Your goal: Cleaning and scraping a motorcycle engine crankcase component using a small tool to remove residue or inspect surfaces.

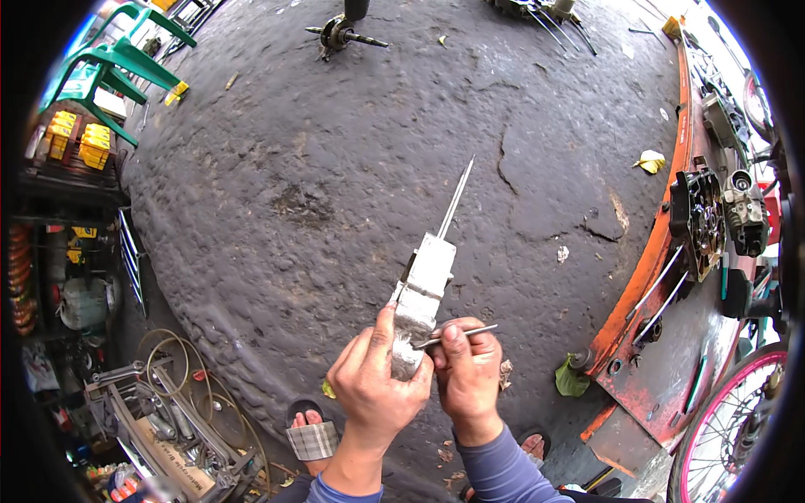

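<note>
Held over the dark ground in front of me is a silver metal engine part, blocky at its far end and rounded at the near end. Two long thin rods stick out of it, away from me. My left hand grips the near end, with the index finger along its side. Between the thumb and fingers of my right hand is a slim metal rod, its inner end against the part's near right side. What that tip touches is too small to make out.
At the right, an orange-edged metal bench carries a dark engine casing and tools, with a pink-rimmed wheel nearby. A crankshaft lies at the far side. Left are a green chair and a parts crate.
</note>
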`<state>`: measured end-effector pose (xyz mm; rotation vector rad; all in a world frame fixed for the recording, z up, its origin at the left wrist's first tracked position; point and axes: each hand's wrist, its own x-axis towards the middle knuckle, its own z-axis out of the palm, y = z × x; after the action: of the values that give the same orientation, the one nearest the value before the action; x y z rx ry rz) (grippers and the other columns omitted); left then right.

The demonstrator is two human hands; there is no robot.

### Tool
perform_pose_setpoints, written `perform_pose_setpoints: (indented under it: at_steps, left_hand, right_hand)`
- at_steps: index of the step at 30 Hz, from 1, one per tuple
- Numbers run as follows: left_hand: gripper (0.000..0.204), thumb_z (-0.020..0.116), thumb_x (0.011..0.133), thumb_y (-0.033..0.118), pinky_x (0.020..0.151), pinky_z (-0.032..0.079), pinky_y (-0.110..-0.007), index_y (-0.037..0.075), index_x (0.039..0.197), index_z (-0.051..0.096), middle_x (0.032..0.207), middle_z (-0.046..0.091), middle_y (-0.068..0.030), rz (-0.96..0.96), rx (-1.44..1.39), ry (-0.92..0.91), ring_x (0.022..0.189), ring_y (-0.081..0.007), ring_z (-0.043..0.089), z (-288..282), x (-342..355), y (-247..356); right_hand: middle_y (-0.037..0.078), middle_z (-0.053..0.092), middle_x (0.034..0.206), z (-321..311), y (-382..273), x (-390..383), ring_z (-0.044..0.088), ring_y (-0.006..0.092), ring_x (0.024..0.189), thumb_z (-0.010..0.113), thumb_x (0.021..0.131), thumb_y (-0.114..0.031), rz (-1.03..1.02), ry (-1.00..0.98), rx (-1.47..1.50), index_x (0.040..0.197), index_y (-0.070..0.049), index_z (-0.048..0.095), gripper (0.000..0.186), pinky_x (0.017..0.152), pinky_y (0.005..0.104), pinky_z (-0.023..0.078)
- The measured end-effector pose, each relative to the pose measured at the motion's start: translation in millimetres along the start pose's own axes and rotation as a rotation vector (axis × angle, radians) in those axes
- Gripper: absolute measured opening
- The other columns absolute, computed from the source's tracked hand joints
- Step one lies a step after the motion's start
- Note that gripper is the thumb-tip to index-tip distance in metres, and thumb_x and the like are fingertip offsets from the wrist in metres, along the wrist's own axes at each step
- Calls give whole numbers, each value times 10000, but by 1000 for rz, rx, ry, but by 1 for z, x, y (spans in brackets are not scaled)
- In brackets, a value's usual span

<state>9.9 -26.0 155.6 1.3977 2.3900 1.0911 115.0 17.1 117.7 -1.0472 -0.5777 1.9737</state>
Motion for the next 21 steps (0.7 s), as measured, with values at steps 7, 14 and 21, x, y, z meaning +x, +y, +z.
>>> perform_pose_setpoints:
  at_steps: [7,14,21]
  left_hand:
    - [696,809,627,71,695,581,-423,-36,1302,677,887,714,-171,11,-2,26,755,-356,724,1,-2,-8]
    - [636,777,692,0,759,584,-361,-59,1314,664,954,745,-175,-115,-117,43,831,-257,760,-12,11,-24]
    - [576,783,724,-42,785,576,-331,-56,1291,682,969,761,-145,-117,-135,43,858,-205,751,-17,19,-34]
  right_hand:
    - [24,677,853,6,6,-5,530,72,668,710,1034,-170,-49,-30,38,992,-52,667,132,585,228,423]
    - [29,685,798,3,0,14,622,83,729,653,1067,-138,-176,-99,-129,1067,4,669,143,654,250,506]
    - [11,700,796,22,11,38,618,53,709,680,1058,-175,-72,-141,-110,1017,-22,682,158,634,230,503]
